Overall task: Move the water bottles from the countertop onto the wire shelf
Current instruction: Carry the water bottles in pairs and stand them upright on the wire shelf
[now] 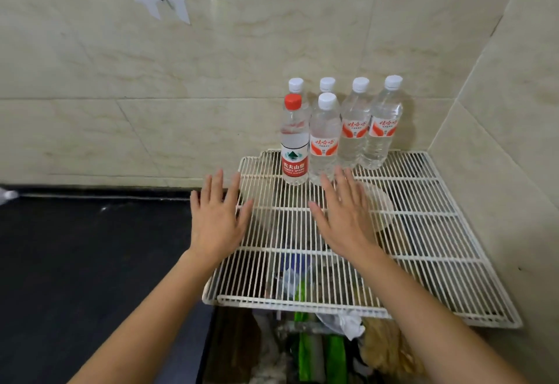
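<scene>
Even bright indoor light, white glare streak on the glossy wall tiles [216, 8], soft shadows behind bottles [351, 129], wide-angle bending at edges, slight softness

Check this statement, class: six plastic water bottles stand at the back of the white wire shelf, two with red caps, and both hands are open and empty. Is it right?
Not quite. Only one bottle, the red-capped plastic water bottle, has a red cap; the other five caps are white. The head view shows this. Six bottles do stand at the back of the white wire shelf, and the left hand and right hand are open and empty.

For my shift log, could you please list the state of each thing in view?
Red-capped bottle: upright on shelf, capped.
White-capped bottles: five, upright, capped, on shelf.
Wire shelf: lying flat, bottles at back.
Left hand: open, empty.
Right hand: open, empty.
Countertop: dark, no bottles visible.
</scene>
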A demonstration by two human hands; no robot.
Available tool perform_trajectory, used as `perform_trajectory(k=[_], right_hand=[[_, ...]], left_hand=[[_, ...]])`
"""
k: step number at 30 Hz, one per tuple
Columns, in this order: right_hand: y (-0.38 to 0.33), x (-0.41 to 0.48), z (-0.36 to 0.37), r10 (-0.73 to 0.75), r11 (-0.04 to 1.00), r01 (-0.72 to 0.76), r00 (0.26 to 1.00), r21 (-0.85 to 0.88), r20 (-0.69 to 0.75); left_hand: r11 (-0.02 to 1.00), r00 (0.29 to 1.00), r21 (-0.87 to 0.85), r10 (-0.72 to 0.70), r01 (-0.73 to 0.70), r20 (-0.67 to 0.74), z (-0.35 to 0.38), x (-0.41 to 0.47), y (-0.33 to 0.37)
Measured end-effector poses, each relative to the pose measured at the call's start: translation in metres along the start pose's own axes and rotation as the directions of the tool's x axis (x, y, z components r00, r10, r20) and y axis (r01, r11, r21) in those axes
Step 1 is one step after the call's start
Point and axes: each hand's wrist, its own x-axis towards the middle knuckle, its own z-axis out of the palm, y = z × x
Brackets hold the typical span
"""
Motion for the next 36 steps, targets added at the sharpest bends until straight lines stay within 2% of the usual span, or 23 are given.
perform_trajectory(k=[5,10,14,19,28,36], right_hand=[[-0.076,-0.003,0.008,-0.251,0.956,0.254,0.967,0.145,-0.037],[-0.145,-0.029,0.017,-0.43,0.882,0.426,0.902,0.201,-0.026],[-0.209,-0.046,0.024,-0.502,0.839,0.501,0.863,0.212,-0.051],[-0.318,-0.068,0.044,-0.6,0.763,0.604,0.795,0.231,-0.095],[-0.567,-0.099,0.103,-0.723,0.665,0.715,0.689,0.217,-0.053],[-0.69,-0.096,0.159,-0.794,0.588,0.771,0.608,0.246,-0.01]], left_hand=[[0.979,0.971,0.053,-0.187,0.196,-0.146,-0.042,-0.074,-0.03],[0.928,0.924,0.11,-0.333,0.356,-0.188,-0.075,-0.138,-0.071],[0.896,0.887,0.143,-0.373,0.421,-0.272,-0.111,-0.172,-0.121],[0.861,0.825,0.097,-0.437,0.499,-0.359,-0.15,-0.224,-0.215],[0.804,0.785,0.123,-0.516,0.582,-0.344,-0.221,-0.325,-0.424],[0.771,0.774,0.158,-0.557,0.617,-0.302,-0.233,-0.349,-0.541]])
